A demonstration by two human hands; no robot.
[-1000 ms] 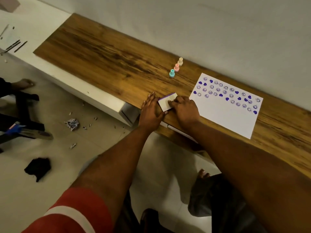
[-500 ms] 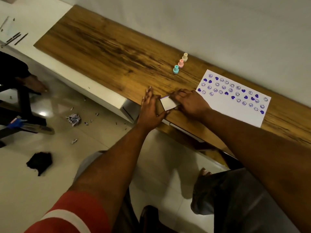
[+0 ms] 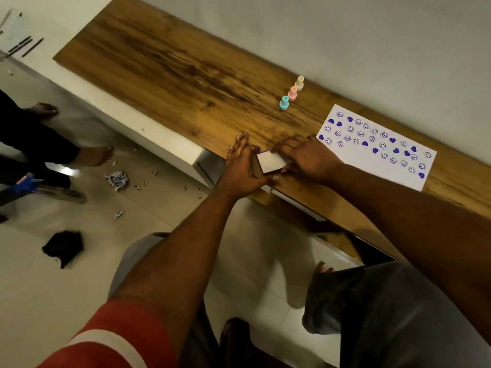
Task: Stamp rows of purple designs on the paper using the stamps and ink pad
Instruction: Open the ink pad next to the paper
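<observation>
Bracing the ink pad (image 3: 271,162), the left hand (image 3: 243,168) lies with fingers (image 3: 239,144) straight while the right hand (image 3: 305,158) grips it.

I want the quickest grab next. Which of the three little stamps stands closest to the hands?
The teal stamp: it ends the diagonal line on the near side, with the pink stamp and cream stamp behind it.

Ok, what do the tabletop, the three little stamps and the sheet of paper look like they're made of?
Tabletop: wood or wood-look laminate, with brown streaky grain and a low sheen; the view cannot settle which.
Blue stamp, pink stamp, cream stamp: probably moulded plastic, smooth with even pastel colour.
Paper: thin matte white sheet, lying flat, with purple ink prints.
</observation>
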